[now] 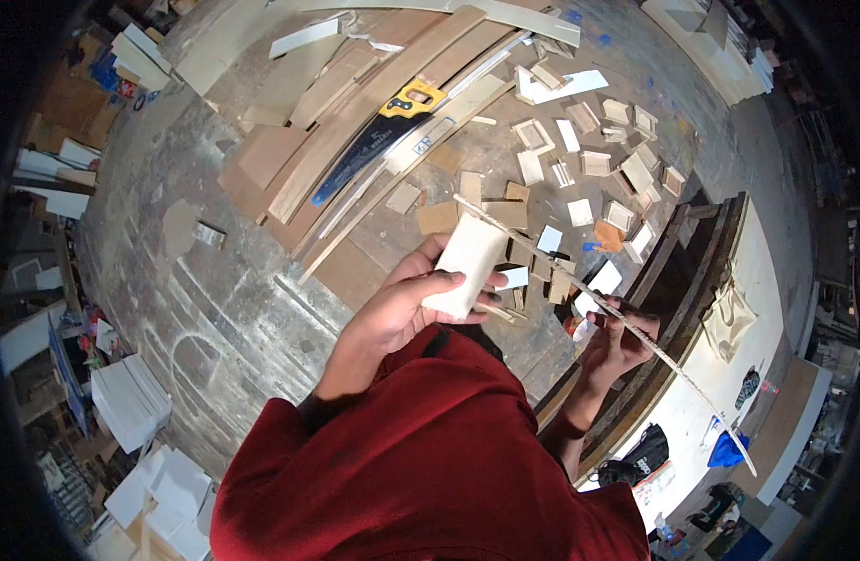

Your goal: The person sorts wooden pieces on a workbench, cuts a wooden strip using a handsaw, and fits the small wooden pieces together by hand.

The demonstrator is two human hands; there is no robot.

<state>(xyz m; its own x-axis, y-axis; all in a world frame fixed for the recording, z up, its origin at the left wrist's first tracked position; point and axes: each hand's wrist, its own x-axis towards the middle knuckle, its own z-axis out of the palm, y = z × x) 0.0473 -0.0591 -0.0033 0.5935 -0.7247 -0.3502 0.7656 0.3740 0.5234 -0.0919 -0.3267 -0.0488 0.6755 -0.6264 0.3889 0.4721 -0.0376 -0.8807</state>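
My left hand (pixel 406 297) is closed around a small pale wooden box (pixel 469 264), thumb lying on its near face and fingers behind it. A long thin wooden strip (pixel 678 366) is pinched in my right hand (pixel 624 338). The strip runs diagonally from the top of the box down to the lower right, and its upper end overlaps the box's top edge in this view. Below and beyond my hands, small wooden trays (pixel 534 136) and loose flat pieces (pixel 437 218) lie scattered on the floor.
A handsaw (pixel 378 136) with a yellow handle rests on long boards (pixel 355 107) ahead. On the right stands a white-topped bench (pixel 743 280) with a cloth bag (pixel 729 320) and a black pouch (pixel 647 451). White panels (pixel 130 402) are stacked at the left.
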